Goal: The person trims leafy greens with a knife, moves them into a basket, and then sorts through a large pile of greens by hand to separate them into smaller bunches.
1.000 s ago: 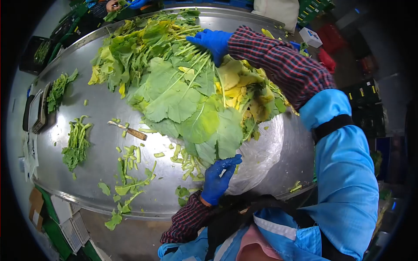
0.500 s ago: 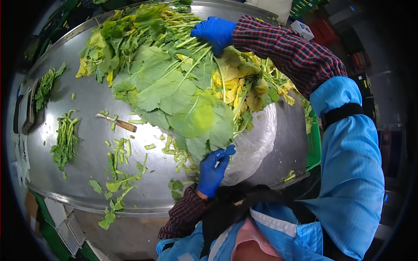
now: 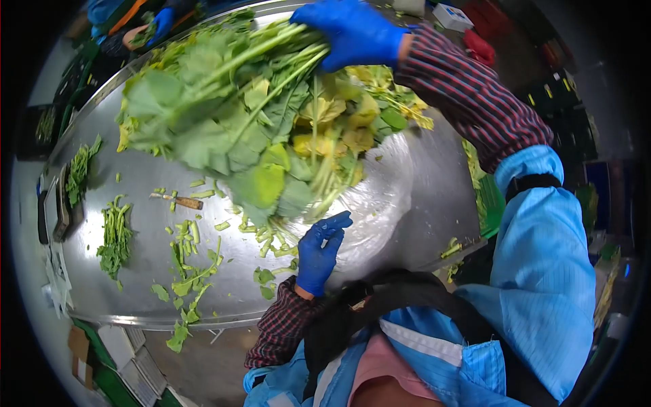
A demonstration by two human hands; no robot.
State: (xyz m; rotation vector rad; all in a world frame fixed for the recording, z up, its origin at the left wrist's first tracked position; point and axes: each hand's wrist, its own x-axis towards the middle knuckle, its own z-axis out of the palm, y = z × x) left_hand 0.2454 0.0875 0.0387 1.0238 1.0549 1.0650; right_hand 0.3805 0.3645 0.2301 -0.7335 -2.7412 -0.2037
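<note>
Blue gloves cover both hands. My right hand (image 3: pixel 352 30), at the top of the metal table, is wrapped round the stems of a bunch of large green leaves (image 3: pixel 224 129), which fans out to the left and looks blurred. Under and beside it lie yellowed leaves (image 3: pixel 332 125). My left hand (image 3: pixel 319 254) hovers near the table's front, its thumb and fingers apart and nothing between them. Just left of it are cut stem pieces (image 3: pixel 271 241). A clear plastic sheet (image 3: pixel 380 203) lies to its right.
A wooden-handled knife (image 3: pixel 180 200) lies on the metal table (image 3: pixel 149 298) at the left, near a small bundle of greens (image 3: pixel 115 237). Dark-handled tools (image 3: pixel 62 203) sit at the left edge. Another person's gloved hand (image 3: pixel 161 26) shows at the top left. A green crate (image 3: pixel 494 203) stands at the right.
My right hand has moved up with the leaf bunch, which has swung up and left. My left hand has come away from the leaves. Another person's hand has appeared at the top left.
</note>
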